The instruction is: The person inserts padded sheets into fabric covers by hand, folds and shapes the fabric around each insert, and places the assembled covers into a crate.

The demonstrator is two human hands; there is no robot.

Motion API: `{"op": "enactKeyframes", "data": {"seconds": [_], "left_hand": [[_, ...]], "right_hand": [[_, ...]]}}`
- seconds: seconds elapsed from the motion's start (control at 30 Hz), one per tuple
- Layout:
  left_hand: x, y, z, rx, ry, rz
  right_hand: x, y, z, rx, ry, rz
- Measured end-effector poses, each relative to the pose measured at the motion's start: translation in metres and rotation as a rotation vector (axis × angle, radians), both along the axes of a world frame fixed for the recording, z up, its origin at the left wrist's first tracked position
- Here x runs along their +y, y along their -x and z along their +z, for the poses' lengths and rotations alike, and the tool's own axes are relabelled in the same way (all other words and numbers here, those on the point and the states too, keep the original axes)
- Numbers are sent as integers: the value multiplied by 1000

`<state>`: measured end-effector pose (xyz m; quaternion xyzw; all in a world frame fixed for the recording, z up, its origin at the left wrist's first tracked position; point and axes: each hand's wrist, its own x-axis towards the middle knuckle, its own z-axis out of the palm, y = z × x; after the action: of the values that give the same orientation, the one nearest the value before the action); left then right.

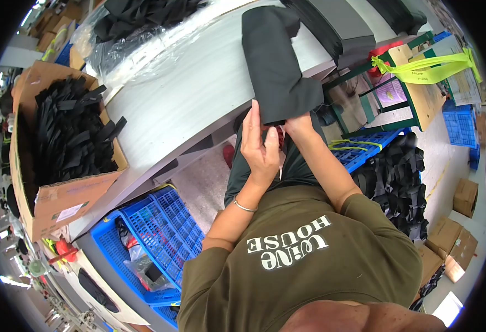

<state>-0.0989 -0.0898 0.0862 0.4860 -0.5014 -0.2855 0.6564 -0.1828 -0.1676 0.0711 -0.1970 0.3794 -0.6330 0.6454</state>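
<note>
A long folded piece of black fabric (276, 61) lies over the table edge, its near end hanging toward my lap. My right hand (299, 125) grips that near end at its right corner, with the fingers partly hidden under the cloth. My left hand (260, 148) is at the left corner of the same end, fingers stretched out and thumb apart. Its fingertips touch or nearly touch the fabric's edge. A bracelet (245, 207) circles my left wrist.
A cardboard box (77, 196) full of black strips stands left on the grey table (182, 83). More black fabric (138, 19) lies on plastic at the back. Blue crates (165, 232) are beside me. At right stand a green-framed stand (420, 110) and heaped black pieces (395, 182).
</note>
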Motion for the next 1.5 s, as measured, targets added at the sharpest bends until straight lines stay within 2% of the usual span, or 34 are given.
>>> {"op": "enactKeyframes", "data": {"seconds": [0.03, 0.13, 0.17, 0.23, 0.27, 0.3, 0.37, 0.47, 0.5, 0.57, 0.6, 0.67, 0.7, 0.73, 0.77, 0.8, 0.83, 0.87, 0.9, 0.93, 0.97, 1.03, 1.07, 1.17, 1.2, 1.3, 1.33, 1.37, 1.43, 1.47, 1.5], "left_hand": [[-1, -3, -1, 55, -36, -22], [-4, -10, -7, 303, -239, 28], [-6, -15, -12, 385, -298, 27], [-10, -22, -23, 620, -387, 67], [-9, -28, -28, 694, -440, 85], [-9, -34, -33, 768, -492, 103], [-6, -38, -48, 856, -499, 24], [-8, -16, -58, 885, -517, -82], [-10, -11, -65, 896, -493, -115], [-16, -6, -57, 937, -516, -86], [-18, -6, -65, 934, -543, -94], [-14, -8, -92, 926, -604, -110], [-12, -6, -88, 916, -575, -122], [-9, -4, -81, 905, -546, -134], [-8, -4, -75, 895, -513, -147], [-7, -11, -81, 919, -447, -292], [-13, -14, -79, 914, -464, -253], [-20, -15, -77, 909, -485, -213], [-24, -14, -77, 910, -503, -170], [-26, -15, -81, 911, -578, -173], [-25, -13, -84, 901, -539, -179], [-16, -5, -67, 893, -473, -182], [-14, -10, -70, 843, -466, -259], [-15, -10, -103, 769, -615, -102], [-10, -17, -120, 564, -665, -116], [13, -26, -70, 446, -565, 14], [12, -35, -61, 383, -455, 147], [12, -45, -52, 318, -345, 275], [-3, -66, -13, -15, -266, 303], [-19, -80, 0, -341, -157, 159], [-40, -90, 7, -658, -35, 8]], "right_hand": [[-3, -3, -8, 99, 109, -39], [-10, 2, -12, 1304, 589, -40], [-12, 4, -10, 1188, 515, 168], [-19, 7, 33, 932, 362, 562], [-21, 11, 48, 670, 254, 792], [-19, 16, 55, 458, 208, 819], [-24, 22, 51, 620, 213, 806], [-14, 1, -21, 1766, 629, 317], [-13, -4, -23, 1928, 926, 41], [-3, -20, 4, 2086, 748, 230], [1, -27, -1, 2053, 758, 154], [3, -29, -2, 2076, 712, 233], [5, -31, -2, 2086, 687, 272], [10, -33, 18, 2090, 783, 110], [13, -35, 15, 2017, 828, 80], [13, -35, 4, 1946, 874, 49], [13, -33, -10, 1875, 913, 18], [7, -27, -35, 1878, 911, 158], [-6, -25, -27, 1887, 828, 311], [-7, -24, -20, 1888, 763, 285], [-9, -24, -14, 1887, 700, 259], [0, -30, -9, 1938, 610, 441], [7, -31, -9, 1959, 549, 533], [-12, -31, -21, 1736, 414, 930], [-11, -27, -27, 1849, 748, 612], [3, -20, -23, 1771, 658, 560], [6, -18, -27, 1779, 772, 379], [5, -15, -32, 1764, 813, 395], [11, -8, -27, 1728, 878, 441], [11, -7, -12, 1691, 878, 567], [15, -9, -12, 1670, 875, 568]]}}
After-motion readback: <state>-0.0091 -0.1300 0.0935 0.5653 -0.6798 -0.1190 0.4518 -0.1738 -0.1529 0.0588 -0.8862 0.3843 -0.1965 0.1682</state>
